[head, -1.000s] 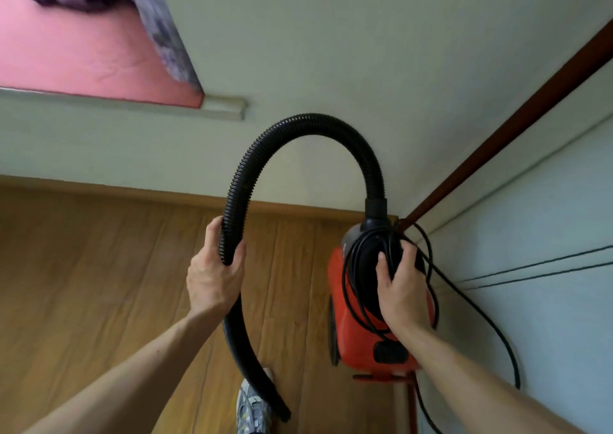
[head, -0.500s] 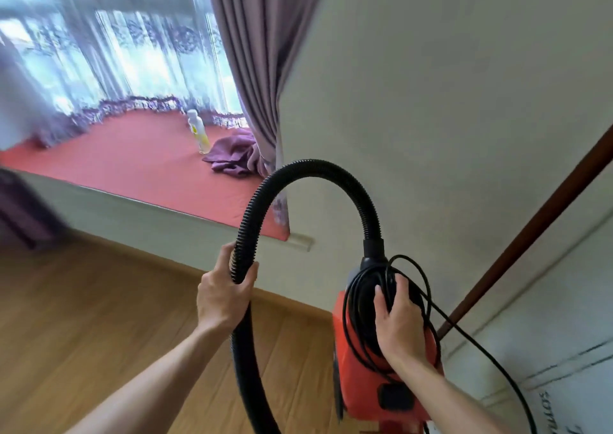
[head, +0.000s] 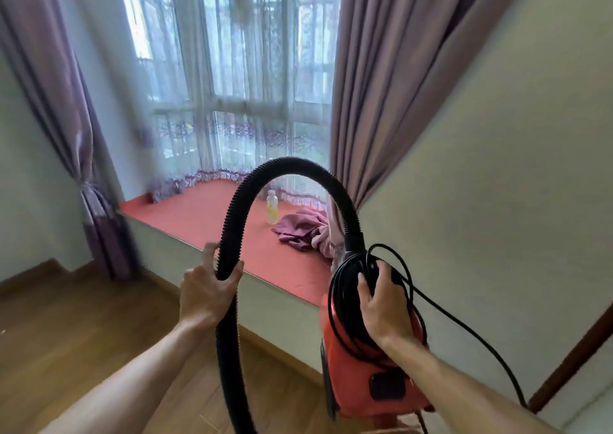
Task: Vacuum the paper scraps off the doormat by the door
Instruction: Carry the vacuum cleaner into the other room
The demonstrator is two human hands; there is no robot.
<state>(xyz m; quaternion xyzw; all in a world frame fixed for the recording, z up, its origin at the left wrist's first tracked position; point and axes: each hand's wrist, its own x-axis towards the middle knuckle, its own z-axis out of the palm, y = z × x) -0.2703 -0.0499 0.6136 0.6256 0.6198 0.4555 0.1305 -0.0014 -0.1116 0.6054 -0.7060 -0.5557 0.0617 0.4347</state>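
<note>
In front of the window seat (head: 199, 218), held up off the wood floor (head: 66, 334), is the red vacuum (head: 348, 384), at lower right of frame and close to the pale wall (head: 497, 168). Its long axis runs near vertical in the view: black hose end up and away, squared rear end with a dark panel down toward the camera.

The right hand (head: 381, 307) grips the black top part of the vacuum, fingers curled over it and over loops of the black cord (head: 464, 326) wound there. One strand of cord trails off down to the right, toward a brown trim strip (head: 570, 364) at the wall.

The black ribbed hose (head: 288, 163) leaves the top of the vacuum, arches up and over to the left, then drops near straight down and out of the bottom edge. Its free end is out of frame, so I cannot tell which way it points.

The left hand (head: 207, 292) grips the descending run of hose, thumb on one side, fingers wrapped round the other. The two hands are at about the same height, well apart.

On the window seat, seen through the arch of hose: a clear bottle (head: 272, 208) standing upright, and just beside it a crumpled mauve cloth (head: 302, 231). Behind them a sheer lace curtain (head: 232, 69) covers the window, with mauve drapes (head: 381, 85) at each side, the left one tied back. The frame is a bit motion-blurred.
</note>
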